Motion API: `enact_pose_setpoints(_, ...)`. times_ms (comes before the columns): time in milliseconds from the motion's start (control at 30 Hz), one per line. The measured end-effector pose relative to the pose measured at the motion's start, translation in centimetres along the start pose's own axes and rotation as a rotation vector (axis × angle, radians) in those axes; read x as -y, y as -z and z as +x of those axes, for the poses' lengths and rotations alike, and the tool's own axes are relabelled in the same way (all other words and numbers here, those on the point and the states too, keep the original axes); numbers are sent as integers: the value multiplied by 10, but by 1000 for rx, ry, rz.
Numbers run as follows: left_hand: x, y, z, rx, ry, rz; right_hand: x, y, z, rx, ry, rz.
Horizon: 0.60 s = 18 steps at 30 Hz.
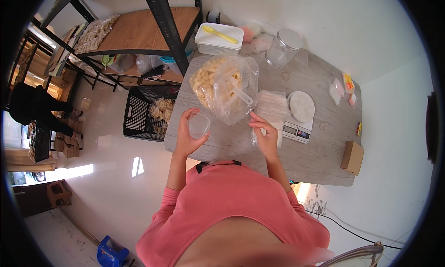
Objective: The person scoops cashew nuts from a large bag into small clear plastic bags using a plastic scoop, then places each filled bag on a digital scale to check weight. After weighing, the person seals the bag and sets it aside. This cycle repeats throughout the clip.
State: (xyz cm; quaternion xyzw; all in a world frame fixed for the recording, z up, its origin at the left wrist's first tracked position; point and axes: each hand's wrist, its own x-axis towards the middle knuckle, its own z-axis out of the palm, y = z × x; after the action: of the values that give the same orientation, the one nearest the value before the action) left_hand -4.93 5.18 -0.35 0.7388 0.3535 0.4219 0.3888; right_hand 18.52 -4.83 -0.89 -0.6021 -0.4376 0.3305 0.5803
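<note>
My left hand (184, 138) curls around a small round clear plastic cup (199, 123) above the table's near left edge. To its right, my right hand (265, 133) pinches the lower right edge of a large clear plastic bag (202, 87) between thumb and fingertips. Pale yellow puffed snacks fill the left part of that bag. A scoop with a white handle (244, 97) lies at the bag's mouth. Beside the bag is a stack of flat clear plastic bags (271, 104), partly behind my right hand. Right of the stack stands a white kitchen scale (301, 107).
Along the table's back are a white-lidded tub (219, 43) with a yellow spoon (220, 34) and a clear jar (283, 49). A brown box (352, 157) sits at the right edge. A black crate (139, 110) stands left, below a shelf (143, 29). Another person (39, 107) is far left.
</note>
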Motion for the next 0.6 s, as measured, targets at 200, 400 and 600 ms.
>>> enact_pose_setpoints(200,2,-1,4,6,-11,-5,1,0,4,-31,-9,0)
enact_pose_setpoints(400,2,-3,4,15,-4,11,2,-1,6,-37,-48,25)
enact_pose_setpoints(600,2,-4,7,23,4,4,2,3,6,-10,-20,-6)
